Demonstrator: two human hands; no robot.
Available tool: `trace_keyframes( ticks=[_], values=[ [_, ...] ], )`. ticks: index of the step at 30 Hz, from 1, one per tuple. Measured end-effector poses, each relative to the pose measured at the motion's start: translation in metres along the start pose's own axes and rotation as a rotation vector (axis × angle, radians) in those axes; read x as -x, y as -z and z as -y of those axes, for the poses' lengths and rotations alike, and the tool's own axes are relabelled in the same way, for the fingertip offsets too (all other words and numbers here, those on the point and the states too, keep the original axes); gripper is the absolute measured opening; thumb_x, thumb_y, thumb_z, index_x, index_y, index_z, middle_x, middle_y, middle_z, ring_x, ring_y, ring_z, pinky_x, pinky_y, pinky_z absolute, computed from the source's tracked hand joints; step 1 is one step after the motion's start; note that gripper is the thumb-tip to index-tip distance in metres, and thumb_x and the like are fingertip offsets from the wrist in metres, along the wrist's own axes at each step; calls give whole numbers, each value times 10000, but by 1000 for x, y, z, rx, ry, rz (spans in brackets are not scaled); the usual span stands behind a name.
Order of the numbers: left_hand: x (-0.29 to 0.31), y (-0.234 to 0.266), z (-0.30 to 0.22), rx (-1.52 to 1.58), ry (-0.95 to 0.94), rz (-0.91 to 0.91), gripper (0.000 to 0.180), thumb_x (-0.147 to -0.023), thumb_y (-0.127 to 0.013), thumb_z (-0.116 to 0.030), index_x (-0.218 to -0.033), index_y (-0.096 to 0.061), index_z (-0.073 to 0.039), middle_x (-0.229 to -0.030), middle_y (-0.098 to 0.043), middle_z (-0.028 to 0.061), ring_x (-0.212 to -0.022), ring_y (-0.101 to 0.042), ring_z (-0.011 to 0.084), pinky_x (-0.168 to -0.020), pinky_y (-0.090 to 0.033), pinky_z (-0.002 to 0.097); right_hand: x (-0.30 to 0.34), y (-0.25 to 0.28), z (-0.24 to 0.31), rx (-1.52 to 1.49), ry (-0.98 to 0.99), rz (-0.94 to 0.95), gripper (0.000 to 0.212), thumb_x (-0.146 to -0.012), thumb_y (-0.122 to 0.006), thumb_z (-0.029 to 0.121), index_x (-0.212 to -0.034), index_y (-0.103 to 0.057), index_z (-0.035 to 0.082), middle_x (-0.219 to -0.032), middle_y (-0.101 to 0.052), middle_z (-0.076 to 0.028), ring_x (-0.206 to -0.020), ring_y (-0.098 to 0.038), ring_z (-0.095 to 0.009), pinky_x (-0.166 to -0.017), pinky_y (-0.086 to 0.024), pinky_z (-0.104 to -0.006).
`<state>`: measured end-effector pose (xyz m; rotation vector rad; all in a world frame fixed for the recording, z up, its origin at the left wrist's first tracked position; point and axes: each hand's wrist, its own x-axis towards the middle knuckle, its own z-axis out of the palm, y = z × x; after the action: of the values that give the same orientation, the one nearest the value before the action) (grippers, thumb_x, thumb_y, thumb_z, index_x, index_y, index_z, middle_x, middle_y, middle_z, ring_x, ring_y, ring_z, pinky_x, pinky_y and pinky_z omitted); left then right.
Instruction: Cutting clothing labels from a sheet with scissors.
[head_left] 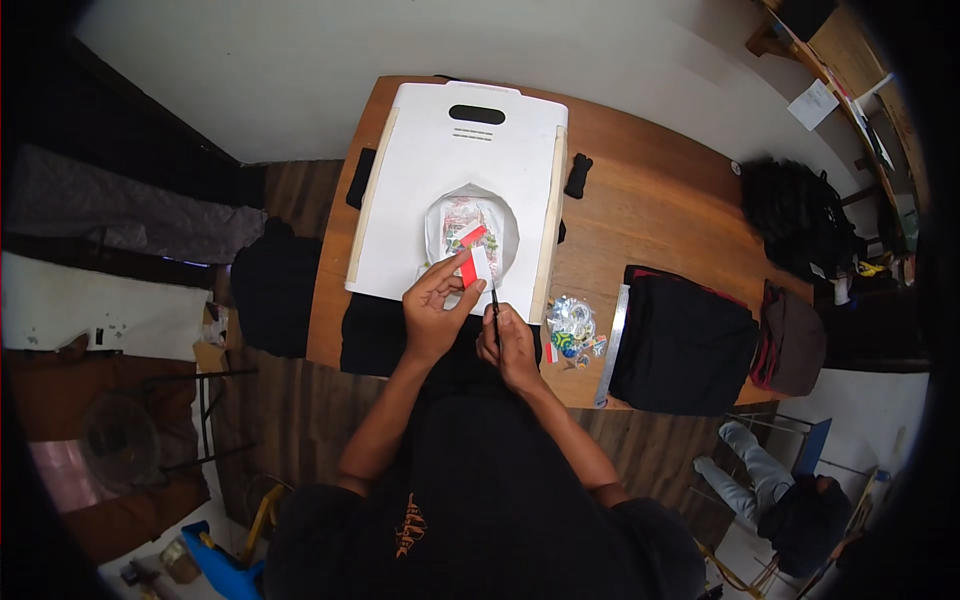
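My left hand (437, 307) is closed on a small red-and-white rectangular piece (477, 267), pinched at its lower edge. In my right hand (514, 349) is a slim dark tool (495, 303), its tip close to the piece's lower right corner; its exact kind is hard to make out. Both hands are over the near part of a white board (420, 180) with a large round opening. Through that opening shows a clear bag (462, 212) with printed contents, and a second red-and-white piece (470, 236) lies on it.
Right of the board, clear packets of colourful round patches (574, 328) lie on the wooden table (640, 190) near a metal ruler (612, 345). Beyond sit folded black cloth (685, 340) and a black backpack (800, 215). Another person (790, 500) is at the lower right.
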<state>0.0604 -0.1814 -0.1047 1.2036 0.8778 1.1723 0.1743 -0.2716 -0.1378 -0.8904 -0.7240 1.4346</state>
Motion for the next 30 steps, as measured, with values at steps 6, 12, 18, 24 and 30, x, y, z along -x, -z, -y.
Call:
trace_keyframes(
  ticks=[6,12,18,24,30],
  values=[
    [-1,0,0,12,-4,-1,492,-849,-708,136,-1322,-592,68,-1181,-639,107,-896,-641,78,-813,-537,221,0,-1,1,0,-8,-9,397,-1111,-293,398,-1041,-481,56,-558,-320,20,-418,-276,-83,-464,-300,-251],
    [0,-1,-1,19,-2,13,490,-843,-711,139,-1315,-598,70,-1197,-638,111,-904,-644,81,-821,-537,220,-1,0,2,-15,-11,-5,395,-1112,-293,393,-1038,-485,56,-558,-317,21,-421,-278,-83,-467,-301,-252],
    [0,-1,-2,40,-23,27,490,-840,-711,144,-1312,-599,73,-1201,-642,115,-910,-646,85,-833,-539,224,-1,0,3,-11,-8,-18,394,-1111,-298,395,-1036,-487,57,-558,-314,22,-423,-281,-84,-474,-304,-254],
    [-1,0,-2,45,0,23,489,-842,-708,145,-1313,-596,74,-1204,-640,114,-918,-651,90,-841,-541,227,-1,1,2,-19,-7,-6,392,-1110,-302,395,-1036,-487,57,-559,-314,23,-424,-278,-83,-474,-303,-253],
    [0,-2,-5,65,-13,38,491,-843,-701,150,-1316,-593,76,-1206,-638,126,-937,-660,103,-855,-543,235,-4,-1,8,-18,-10,-5,391,-1110,-302,393,-1034,-487,57,-560,-315,25,-423,-280,-83,-475,-308,-252]
  ],
)
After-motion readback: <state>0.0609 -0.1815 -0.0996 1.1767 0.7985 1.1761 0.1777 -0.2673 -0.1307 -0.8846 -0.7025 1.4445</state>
